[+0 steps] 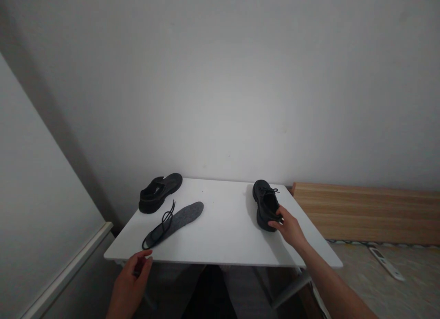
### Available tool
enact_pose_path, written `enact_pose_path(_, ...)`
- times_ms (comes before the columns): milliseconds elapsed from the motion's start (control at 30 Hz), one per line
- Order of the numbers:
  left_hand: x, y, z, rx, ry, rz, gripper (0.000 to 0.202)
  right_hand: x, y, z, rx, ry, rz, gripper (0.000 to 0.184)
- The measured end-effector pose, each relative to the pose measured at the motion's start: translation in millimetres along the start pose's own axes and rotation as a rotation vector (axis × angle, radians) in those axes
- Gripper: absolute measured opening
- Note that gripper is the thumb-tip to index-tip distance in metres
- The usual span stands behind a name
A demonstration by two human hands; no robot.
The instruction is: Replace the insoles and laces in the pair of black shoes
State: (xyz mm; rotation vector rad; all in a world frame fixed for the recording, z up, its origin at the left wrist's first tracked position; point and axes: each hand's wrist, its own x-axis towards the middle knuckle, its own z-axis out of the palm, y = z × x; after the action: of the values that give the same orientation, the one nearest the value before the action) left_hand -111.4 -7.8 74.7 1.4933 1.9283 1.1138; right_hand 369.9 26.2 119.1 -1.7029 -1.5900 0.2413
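Observation:
A black laced shoe (265, 203) stands on the right part of a small white table (223, 232). My right hand (288, 227) grips its heel end, fingers wrapped round the back. A second black shoe (158, 192) without a lace sits at the table's back left. A grey insole (178, 220) lies beside it, with a loose black shoelace (165, 220) draped over it. My left hand (132, 275) hovers at the table's front left edge, fingers curled together near the lace's end; whether it holds anything is hidden.
A pale wall rises right behind the table. A wooden headboard (364, 211) and a bed surface lie to the right, with a white remote (385, 262) on it. A white cabinet edge (68, 264) runs along the left.

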Motion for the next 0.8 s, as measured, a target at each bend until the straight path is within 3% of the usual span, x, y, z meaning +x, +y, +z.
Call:
enact_pose_path(167, 1.5, 5.4, 3.0, 0.015, -0.019, 0.017, 0.045, 12.8, 23.8, -12.7, 0.020, 0.035, 0.118, 0.030)
enact_pose_path(400, 11.1, -1.0, 7.7, 0.040, -0.036, 0.048, 0.042, 12.7, 59.7, -22.8, 0.107, -0.055, 0.099, 0.032)
enact_pose_path(567, 23.0, -2.1, 15.5, 0.089, -0.052, 0.105, 0.041, 8.2, 61.7, -17.8, 0.159, -0.125, 0.067, 0.032)
enact_pose_path(700, 38.1, 2.9, 19.1, 0.329, 0.037, 0.307, 0.042, 5.0, 54.7, -15.6, 0.152, -0.196, 0.058, 0.031)
enact_pose_path(800, 49.9, 4.5, 20.1, 0.585, 0.101, 0.296, 0.048, 7.1, 51.3, -16.2, 0.003, -0.149, 0.025, 0.040)
